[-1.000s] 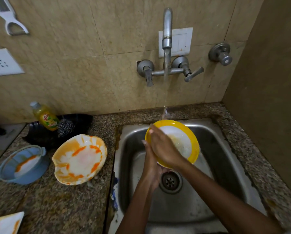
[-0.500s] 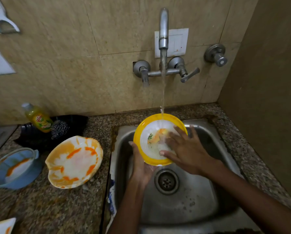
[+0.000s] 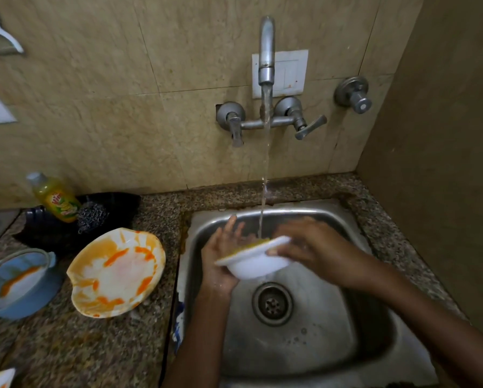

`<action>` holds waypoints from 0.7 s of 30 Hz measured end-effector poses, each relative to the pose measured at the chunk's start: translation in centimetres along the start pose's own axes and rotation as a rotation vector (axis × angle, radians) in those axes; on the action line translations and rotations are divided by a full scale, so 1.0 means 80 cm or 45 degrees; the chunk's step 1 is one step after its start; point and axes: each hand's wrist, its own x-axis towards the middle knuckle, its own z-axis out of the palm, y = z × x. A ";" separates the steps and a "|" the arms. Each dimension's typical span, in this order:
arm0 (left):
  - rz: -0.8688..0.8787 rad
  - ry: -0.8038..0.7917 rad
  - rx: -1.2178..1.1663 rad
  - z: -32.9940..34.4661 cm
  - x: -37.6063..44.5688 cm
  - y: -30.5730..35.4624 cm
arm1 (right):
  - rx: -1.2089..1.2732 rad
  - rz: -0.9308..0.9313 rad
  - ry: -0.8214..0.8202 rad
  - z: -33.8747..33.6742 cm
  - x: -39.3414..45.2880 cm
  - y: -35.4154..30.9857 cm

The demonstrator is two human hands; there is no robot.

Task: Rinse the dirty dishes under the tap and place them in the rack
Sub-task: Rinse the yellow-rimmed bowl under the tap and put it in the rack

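The yellow-rimmed bowl (image 3: 258, 260) is held over the sink (image 3: 313, 340), btwn both hands, tilted nearly edge-on: white underside toward the camera, rim line running low-left to high-right. Its inside is mostly hidden. The left hand (image 3: 220, 261) cups the low edge from behind, fingers straight w/ tips up. The right hand (image 3: 304, 247) is curled over the high rim; motion-blurred. Tap (image 3: 266, 60) water lands on the rim btwn the hands. Left of the left hand, an orange-smeared plate (image 3: 117, 273) is seen.
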 end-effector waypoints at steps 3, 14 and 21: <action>-0.084 -0.047 0.085 0.012 -0.002 0.011 | 0.481 0.309 0.027 -0.025 0.016 0.012; 0.254 0.237 0.859 0.089 -0.047 0.010 | 1.223 1.067 -0.032 -0.014 0.093 0.077; 0.321 0.424 0.770 0.101 -0.030 -0.002 | -0.226 0.335 0.241 0.074 0.098 -0.004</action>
